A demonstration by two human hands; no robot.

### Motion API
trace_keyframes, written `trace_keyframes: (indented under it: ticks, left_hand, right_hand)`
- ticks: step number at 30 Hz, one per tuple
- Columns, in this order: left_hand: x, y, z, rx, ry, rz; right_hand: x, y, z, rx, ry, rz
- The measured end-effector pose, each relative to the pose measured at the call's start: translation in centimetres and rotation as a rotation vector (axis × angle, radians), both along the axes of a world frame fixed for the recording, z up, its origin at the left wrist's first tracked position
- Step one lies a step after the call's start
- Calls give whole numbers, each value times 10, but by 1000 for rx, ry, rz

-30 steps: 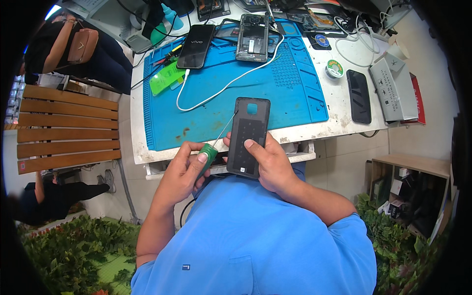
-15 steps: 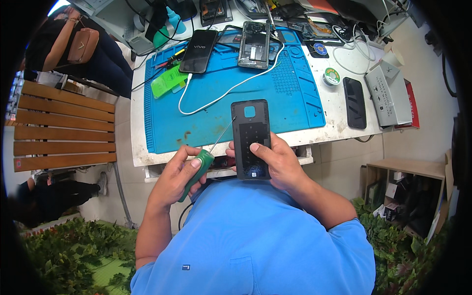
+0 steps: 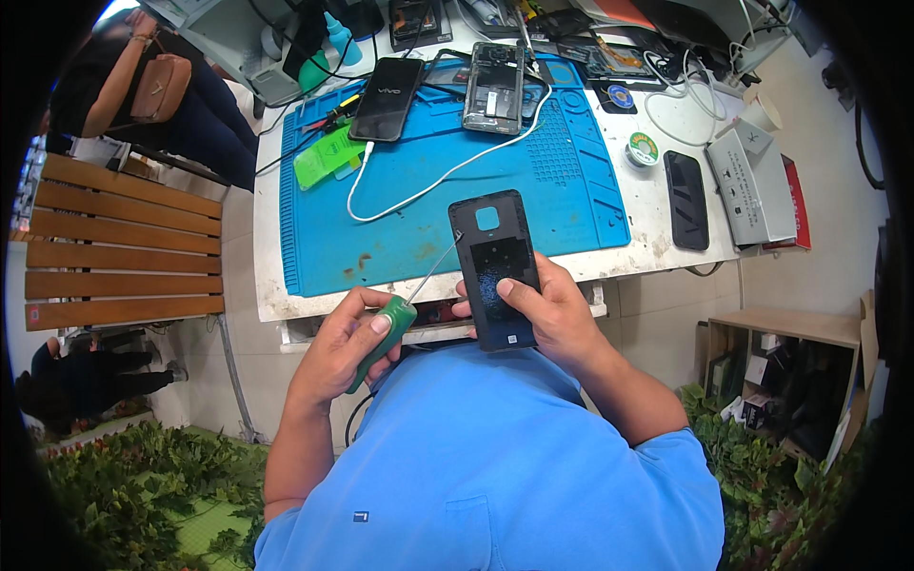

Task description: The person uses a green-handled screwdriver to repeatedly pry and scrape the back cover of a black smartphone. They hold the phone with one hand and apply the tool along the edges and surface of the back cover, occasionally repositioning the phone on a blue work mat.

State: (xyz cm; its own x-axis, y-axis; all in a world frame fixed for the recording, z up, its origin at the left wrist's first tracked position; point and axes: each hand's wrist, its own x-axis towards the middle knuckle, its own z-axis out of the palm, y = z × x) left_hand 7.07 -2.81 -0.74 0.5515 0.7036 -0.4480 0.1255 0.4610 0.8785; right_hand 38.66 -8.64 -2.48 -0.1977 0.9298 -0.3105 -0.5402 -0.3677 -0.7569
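The grip of the left hand (image 3: 347,344) is wrapped around a green-handled screwdriver (image 3: 388,326), its thin shaft slanting up to the left edge of a black phone back cover (image 3: 494,271), though whether they touch I can't tell; and there's the right hand (image 3: 562,316), clamped on that cover, thumb across its face, holding it above the lap before the white surface (image 3: 657,233). Beyond lies the blue mat (image 3: 400,249), a dark phone (image 3: 386,100) with a white cable (image 3: 367,152) at its end, an opened phone (image 3: 493,88) beside it!
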Motion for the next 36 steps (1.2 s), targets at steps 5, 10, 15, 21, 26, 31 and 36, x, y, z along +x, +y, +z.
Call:
trace_keyframes:
  ticks: [5,10,15,21,26,31,36]
  left_hand:
    - [-2,1,2,9,-17,-6]
    - [-1,2,7,35,-15,-20]
    - [-1,3,6,100,58,-36]
    - [-2,6,8,86,32,2]
    - [-4,8,8,127,65,71]
    - [-10,9,8,150,39,62]
    - [-1,4,8,171,95,80]
  right_hand:
    - [11,1,8,-5,-3,42]
    - [21,5,9,30,-13,84]
    - [28,7,15,18,-30,117]
    - [29,11,18,44,-36,123]
    - [31,10,16,47,-40,134]
    - [31,7,17,22,-78,92]
    - [47,20,-3,221,-732,146]
